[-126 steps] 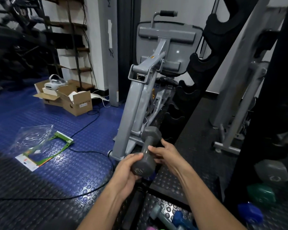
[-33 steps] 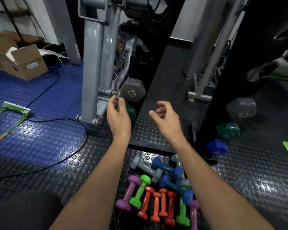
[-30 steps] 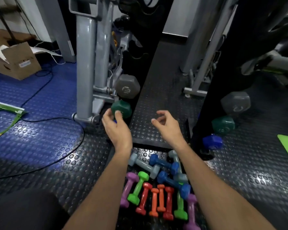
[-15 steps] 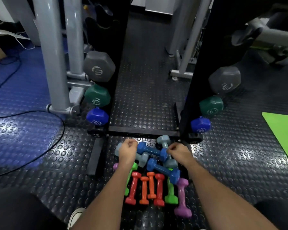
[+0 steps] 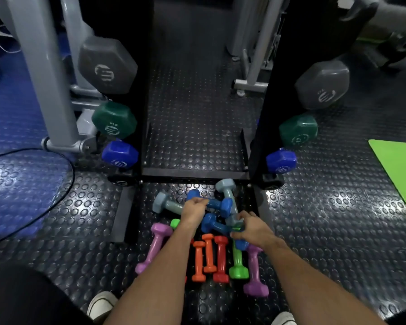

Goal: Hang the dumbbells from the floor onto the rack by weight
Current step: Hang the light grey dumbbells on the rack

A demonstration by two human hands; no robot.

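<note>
Studded rubber floor [image 5: 314, 231]; left hand [image 5: 193, 211] grips blue hex dumbbell [image 5: 225, 206], right hand [image 5: 252, 227] grips grey-blue dumbbell [image 5: 226, 191].

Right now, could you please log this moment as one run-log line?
left hand: grips upper blue dumbbell | right hand: on lower blue dumbbell, grip unclear | rack: grey, green, blue hung

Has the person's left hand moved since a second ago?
Yes. The left hand has come down from beside the green dumbbell on the rack to the upper blue dumbbell in the floor pile.
</note>
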